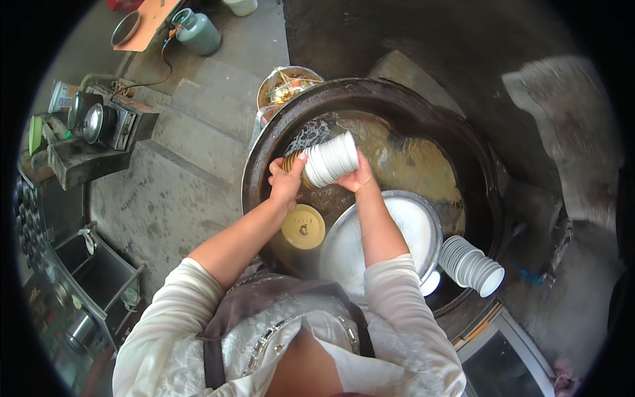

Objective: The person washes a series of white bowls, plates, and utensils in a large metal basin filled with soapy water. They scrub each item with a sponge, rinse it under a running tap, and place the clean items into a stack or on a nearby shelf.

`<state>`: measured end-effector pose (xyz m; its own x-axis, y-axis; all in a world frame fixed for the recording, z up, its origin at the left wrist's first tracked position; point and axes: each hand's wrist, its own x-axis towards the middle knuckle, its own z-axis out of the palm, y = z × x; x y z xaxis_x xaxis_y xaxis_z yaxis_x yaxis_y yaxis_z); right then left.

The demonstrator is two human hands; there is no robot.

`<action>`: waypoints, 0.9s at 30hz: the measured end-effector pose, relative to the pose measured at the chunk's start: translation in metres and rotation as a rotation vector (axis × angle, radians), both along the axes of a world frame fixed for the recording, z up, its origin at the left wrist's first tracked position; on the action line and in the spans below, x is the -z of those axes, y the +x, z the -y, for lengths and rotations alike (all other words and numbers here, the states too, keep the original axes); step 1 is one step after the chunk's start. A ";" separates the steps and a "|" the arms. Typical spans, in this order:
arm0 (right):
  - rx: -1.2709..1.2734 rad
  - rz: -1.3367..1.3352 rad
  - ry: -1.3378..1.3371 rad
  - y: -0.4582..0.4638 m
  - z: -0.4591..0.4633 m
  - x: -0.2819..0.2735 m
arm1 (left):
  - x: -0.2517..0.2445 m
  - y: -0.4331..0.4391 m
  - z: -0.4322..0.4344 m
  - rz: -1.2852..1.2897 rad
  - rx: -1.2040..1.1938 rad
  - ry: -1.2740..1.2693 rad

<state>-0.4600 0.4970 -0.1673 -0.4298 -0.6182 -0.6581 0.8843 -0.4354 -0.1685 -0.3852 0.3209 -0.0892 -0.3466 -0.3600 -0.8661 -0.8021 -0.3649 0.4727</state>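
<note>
A long stack of nested white bowls [330, 159] lies sideways between my hands above a large dark round vat [476, 149]. My left hand [287, 181] grips its left end, where brown-yellow rims [291, 161] show. My right hand [361, 174] supports the other end from below and behind, with its fingers partly hidden. Foamy water [310, 135] shows in the vat beyond the stack. Below my left hand sits a yellow round dish [303, 227]. Under my right forearm is a wide metal basin [437, 223] of whitish suds.
Another stack of pale bowls or cups [466, 260] leans at the vat's right rim. A bowl of food scraps and sticks [290, 85] stands beyond the far rim. Leftward are a gas stove [124, 130] with pots, a gas cylinder [201, 34] and a metal rack [101, 268].
</note>
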 end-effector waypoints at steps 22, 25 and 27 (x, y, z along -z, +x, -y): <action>0.715 0.294 0.195 0.292 -0.169 -0.018 | 0.014 0.114 -0.165 -0.064 1.401 -0.022; 0.669 0.296 0.275 0.297 -0.174 -0.012 | 0.005 0.115 -0.143 -0.520 1.637 -0.151; 0.619 0.286 0.370 0.297 -0.183 -0.017 | -0.001 0.110 -0.116 -0.826 1.421 -0.300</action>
<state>-0.1634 0.6796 -0.1501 -0.4074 -0.0391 -0.9124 0.5294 -0.8242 -0.2011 -0.2755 0.4366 -0.0883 -0.8189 0.5120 -0.2595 0.0901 0.5611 0.8228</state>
